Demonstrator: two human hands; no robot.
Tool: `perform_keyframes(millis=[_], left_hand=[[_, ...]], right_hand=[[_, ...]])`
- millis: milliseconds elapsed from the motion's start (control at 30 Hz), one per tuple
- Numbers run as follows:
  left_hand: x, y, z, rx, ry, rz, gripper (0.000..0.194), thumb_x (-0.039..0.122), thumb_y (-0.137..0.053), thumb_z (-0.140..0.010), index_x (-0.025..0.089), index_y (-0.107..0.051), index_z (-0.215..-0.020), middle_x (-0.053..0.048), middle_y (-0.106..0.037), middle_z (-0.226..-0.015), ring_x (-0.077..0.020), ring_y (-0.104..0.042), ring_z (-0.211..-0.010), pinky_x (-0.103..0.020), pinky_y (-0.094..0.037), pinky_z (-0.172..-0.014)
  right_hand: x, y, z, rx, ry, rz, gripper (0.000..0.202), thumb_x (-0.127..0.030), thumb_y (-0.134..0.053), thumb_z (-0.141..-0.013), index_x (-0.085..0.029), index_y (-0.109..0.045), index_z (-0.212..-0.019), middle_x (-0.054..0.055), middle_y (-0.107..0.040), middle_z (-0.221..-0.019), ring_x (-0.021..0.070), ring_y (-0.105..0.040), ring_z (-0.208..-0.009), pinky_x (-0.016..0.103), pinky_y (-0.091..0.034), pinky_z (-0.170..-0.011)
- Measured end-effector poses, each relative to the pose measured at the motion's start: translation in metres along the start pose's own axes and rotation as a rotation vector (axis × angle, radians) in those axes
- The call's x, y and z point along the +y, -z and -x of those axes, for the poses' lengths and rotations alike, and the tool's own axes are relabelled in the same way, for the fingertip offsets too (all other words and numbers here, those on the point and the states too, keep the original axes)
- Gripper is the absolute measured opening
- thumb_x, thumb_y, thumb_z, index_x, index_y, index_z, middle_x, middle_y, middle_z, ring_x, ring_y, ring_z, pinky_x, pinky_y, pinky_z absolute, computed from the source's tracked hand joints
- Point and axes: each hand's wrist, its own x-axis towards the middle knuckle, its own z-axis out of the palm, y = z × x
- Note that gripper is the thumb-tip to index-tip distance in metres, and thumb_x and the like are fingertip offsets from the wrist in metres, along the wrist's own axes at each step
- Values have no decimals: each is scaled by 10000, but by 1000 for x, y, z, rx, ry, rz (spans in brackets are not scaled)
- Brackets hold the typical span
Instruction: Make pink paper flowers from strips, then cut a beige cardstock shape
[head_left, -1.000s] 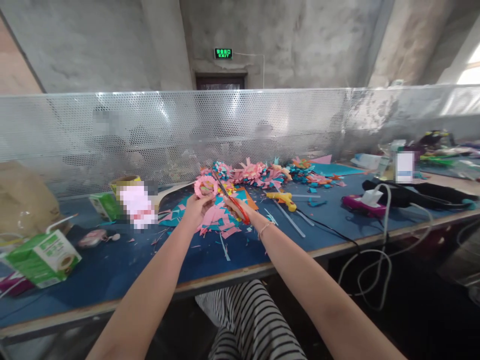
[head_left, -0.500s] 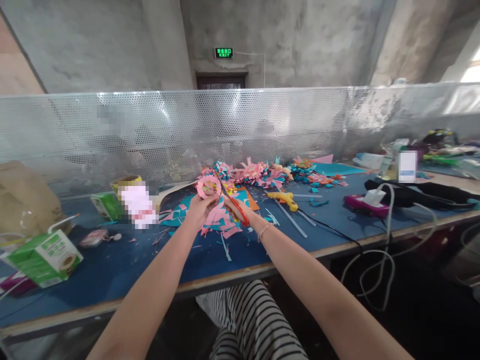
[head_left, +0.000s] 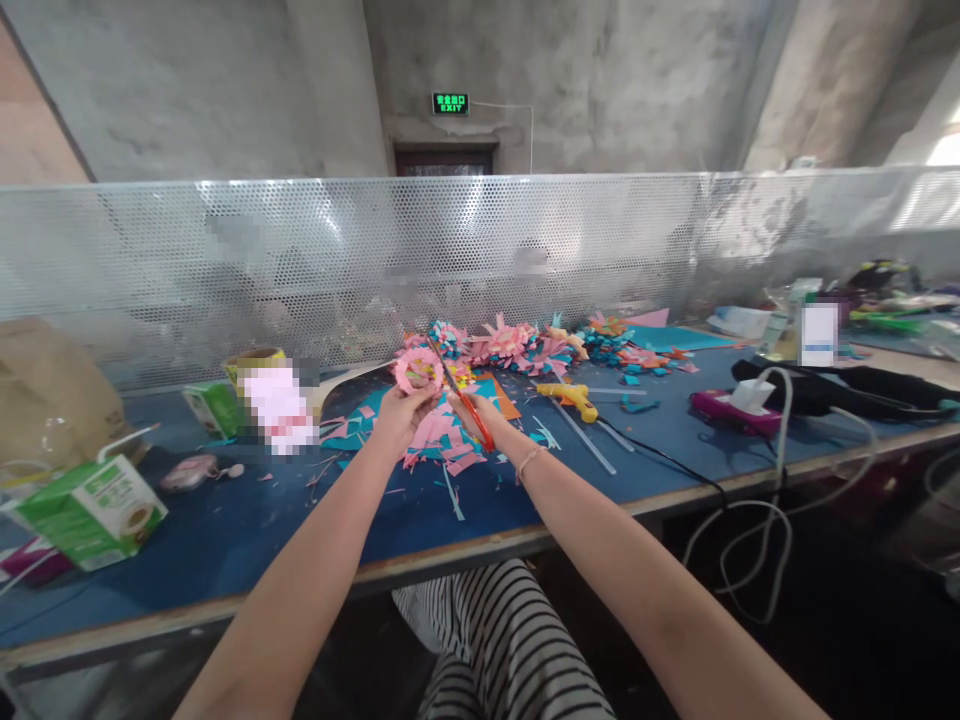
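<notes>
My left hand (head_left: 403,412) is closed on a pink paper ring (head_left: 409,376) with a fringed edge, held up over the scraps. In my right hand (head_left: 478,415) are scissors with red-orange handles (head_left: 480,424); their dark blades point up and left, beside the right edge of the ring. Pink and blue paper scraps (head_left: 442,435) lie beneath both hands. Behind them sit several fringed paper flowers (head_left: 508,340) in pink, blue and orange.
A yellow glue gun (head_left: 571,397) and clear sticks (head_left: 589,445) lie to the right, near a purple power strip (head_left: 731,410) with cables. At left stand a green carton (head_left: 94,512) and a blurred-out phone (head_left: 279,408). A perforated metal screen (head_left: 337,260) runs behind.
The view has shifted very slightly. Both hands keep their holds, and the scissors have turned a little beside the ring.
</notes>
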Motion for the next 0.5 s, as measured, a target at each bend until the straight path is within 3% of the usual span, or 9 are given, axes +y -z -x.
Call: perform_keyframes(millis=[300,500], left_hand=[[1,1,1,-8,11,-9,240,102,-777,-476,121,-617,-652,-2,-632,-584,-86,-599,-558,-193,-499,-606],[0,5,-2,-27,7,-14,246,120,-785,-490,127,-603,-655,-1,-629,-614,-91,-605,-593,-216,-510,-653]], right_hand=[[-1,2,1,-33,-21,41,388,-550,-469,-722,-187,-410,-600,-56,-340,-438,69,-323,-391,212,-257,-397],[-1,2,2,-43,-130,16,387,-555,-513,-721,-198,-427,-598,-51,-360,-384,89,-354,-327,226,-279,-351]])
